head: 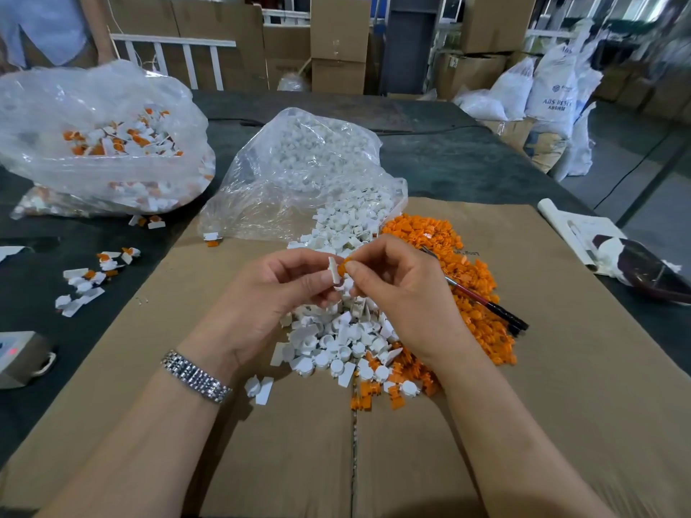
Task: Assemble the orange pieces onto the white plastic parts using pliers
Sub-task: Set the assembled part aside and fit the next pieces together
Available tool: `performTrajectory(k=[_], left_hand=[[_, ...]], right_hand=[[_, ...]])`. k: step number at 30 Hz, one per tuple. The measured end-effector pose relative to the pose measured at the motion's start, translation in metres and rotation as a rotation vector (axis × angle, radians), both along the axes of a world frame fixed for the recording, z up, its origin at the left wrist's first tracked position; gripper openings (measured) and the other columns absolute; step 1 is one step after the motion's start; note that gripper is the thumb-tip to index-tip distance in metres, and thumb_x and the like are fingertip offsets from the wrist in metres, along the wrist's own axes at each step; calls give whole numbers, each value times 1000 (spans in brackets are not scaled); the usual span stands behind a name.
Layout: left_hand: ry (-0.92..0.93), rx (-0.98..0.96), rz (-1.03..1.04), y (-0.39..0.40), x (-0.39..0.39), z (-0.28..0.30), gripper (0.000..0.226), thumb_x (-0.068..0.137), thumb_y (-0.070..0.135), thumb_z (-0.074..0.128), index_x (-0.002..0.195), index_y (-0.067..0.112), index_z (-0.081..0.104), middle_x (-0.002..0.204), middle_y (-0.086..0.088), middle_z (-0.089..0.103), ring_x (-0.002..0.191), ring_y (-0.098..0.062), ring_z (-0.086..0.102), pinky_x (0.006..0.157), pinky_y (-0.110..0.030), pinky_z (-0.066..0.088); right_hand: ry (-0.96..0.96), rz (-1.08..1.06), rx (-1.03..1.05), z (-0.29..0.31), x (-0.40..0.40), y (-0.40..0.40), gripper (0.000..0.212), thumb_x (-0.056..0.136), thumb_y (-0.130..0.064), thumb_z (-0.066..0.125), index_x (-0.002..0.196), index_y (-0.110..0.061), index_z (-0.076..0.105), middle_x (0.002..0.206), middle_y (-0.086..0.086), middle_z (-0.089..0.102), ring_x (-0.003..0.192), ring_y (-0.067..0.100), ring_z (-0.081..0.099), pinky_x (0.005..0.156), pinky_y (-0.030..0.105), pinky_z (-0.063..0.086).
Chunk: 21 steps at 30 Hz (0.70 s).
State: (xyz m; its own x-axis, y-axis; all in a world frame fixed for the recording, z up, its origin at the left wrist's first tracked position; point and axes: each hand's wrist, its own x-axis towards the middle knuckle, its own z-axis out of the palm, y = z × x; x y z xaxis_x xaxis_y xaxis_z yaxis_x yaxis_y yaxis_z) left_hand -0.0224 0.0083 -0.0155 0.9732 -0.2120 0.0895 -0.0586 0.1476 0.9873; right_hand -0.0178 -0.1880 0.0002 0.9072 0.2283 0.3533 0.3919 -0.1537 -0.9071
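Above the heaped loose parts on the cardboard-covered worktop (561, 368), her left hand (276, 293) pinches a white plastic part (334, 270) while her right hand (396, 282) pinches an orange piece (343, 266) against it, pliers (482, 297) lying unused, so misaligned pressure could flick either away.

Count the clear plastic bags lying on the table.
2. One clear bag at far left holds assembled orange-and-white parts; the other at centre spills white parts onto the cardboard. Sacks on the floor beyond aren't counted.
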Motion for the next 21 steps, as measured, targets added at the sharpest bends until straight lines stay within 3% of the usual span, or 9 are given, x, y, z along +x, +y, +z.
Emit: performTrajectory(k=[5,8,13,18,21], left_hand=[[30,-190,-73,-2,-1,2,23,89,9,73,111,11,78,98,-16,77,86,-22,76,77,-24,60],[37,-232,-67,-6,-2,2,18,89,5,70,102,13,79,92,-16,78,84,-23,78,73,-24,61],[-79,-18,84,-11,-6,3,15,86,15,75,101,18,78,99,-12,79,85,-24,77,76,-23,60],[-193,130,101,-16,-8,5,14,86,21,74,96,29,79,99,-2,80,89,-19,78,77,-21,59],[-167,131,63,-14,-8,5,15,87,22,73,99,28,79,99,-5,80,90,-21,78,77,-22,60]], right_hand=[[-67,29,30,2,-3,3,5,94,-6,69,91,-10,67,80,-7,66,74,7,62,69,20,51],[-120,-14,32,2,-5,6,6,93,-6,69,91,-10,65,81,-5,66,74,5,62,69,18,51],[-122,-56,-53,0,-8,11,10,94,-5,68,87,-8,60,81,9,63,73,24,60,66,37,55],[47,-25,-1,-1,-1,3,10,93,-7,68,86,-6,60,65,-8,53,53,2,43,51,14,39],[48,2,-1,-1,-1,0,8,94,-9,68,89,-6,62,71,2,57,56,9,48,53,20,46]])
